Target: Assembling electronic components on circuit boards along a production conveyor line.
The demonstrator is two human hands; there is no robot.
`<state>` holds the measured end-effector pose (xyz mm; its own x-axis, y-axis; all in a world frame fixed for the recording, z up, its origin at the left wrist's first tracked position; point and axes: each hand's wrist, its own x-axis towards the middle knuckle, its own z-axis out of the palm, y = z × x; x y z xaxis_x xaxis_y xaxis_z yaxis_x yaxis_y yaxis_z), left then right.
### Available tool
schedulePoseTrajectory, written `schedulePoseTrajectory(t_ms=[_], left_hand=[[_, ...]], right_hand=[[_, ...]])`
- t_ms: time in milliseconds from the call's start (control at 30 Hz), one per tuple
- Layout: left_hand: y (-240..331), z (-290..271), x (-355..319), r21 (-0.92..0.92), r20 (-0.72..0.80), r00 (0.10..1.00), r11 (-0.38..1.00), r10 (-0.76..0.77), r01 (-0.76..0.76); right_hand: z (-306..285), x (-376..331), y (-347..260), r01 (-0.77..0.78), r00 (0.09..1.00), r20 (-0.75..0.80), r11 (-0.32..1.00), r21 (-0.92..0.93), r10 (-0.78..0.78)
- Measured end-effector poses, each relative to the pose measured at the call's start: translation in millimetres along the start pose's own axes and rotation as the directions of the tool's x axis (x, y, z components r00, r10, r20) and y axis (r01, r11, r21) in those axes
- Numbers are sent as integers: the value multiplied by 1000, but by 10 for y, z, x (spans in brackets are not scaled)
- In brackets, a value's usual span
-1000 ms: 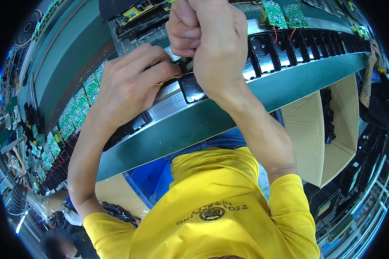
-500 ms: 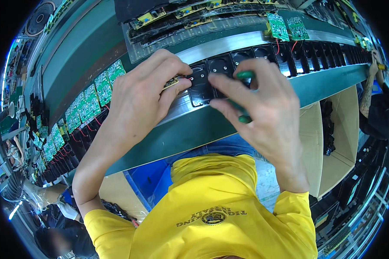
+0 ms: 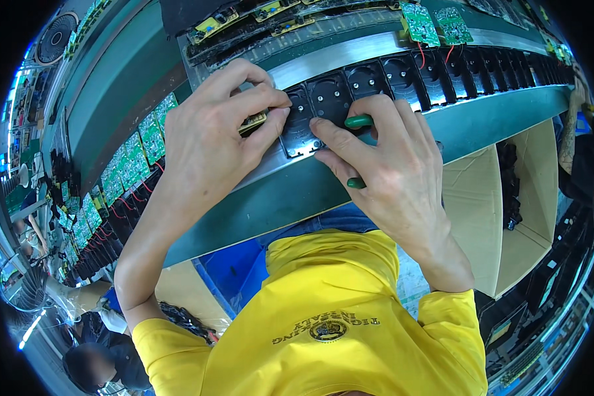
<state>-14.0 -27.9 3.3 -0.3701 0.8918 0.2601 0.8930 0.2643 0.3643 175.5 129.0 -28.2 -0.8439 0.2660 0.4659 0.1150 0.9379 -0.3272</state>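
Note:
My left hand [image 3: 221,125] is closed over the row of black housings, thumb and forefinger pinched together. A small circuit board with yellow parts [image 3: 253,123] shows between its fingers, mostly hidden by them. My right hand [image 3: 393,155] grips a hand tool with green handles [image 3: 359,121], probably pliers; its jaws are hidden in the palm. The thumb and forefinger of that hand reach the edge of a black plastic housing [image 3: 299,125] with metal studs in it. This housing lies between my two hands, beside a second black housing [image 3: 328,92].
More black housings run along a metal rail [image 3: 369,49] to the right. Green circuit boards [image 3: 135,158] with red wires stand at the left, and two others [image 3: 421,25] at the back. An open cardboard box [image 3: 472,218] stands at the right. Other people work at both sides.
My right hand has moved left, and its fingertips have come to the housing's edge. My left hand keeps its pinch, slightly shifted. The whole view has tilted a little.

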Motion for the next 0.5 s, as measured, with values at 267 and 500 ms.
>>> schedulePoseTrajectory(t_ms=[267,500], left_hand=[[10,10,25,30,9,1000,999,21,-21],[5,9,24,-29,14,1000,999,-11,12]], right_hand=[[-8,6,-6,-8,1000,1,1000,19,8],[-20,-13,2,-16,1000,9,1000,22,16]])
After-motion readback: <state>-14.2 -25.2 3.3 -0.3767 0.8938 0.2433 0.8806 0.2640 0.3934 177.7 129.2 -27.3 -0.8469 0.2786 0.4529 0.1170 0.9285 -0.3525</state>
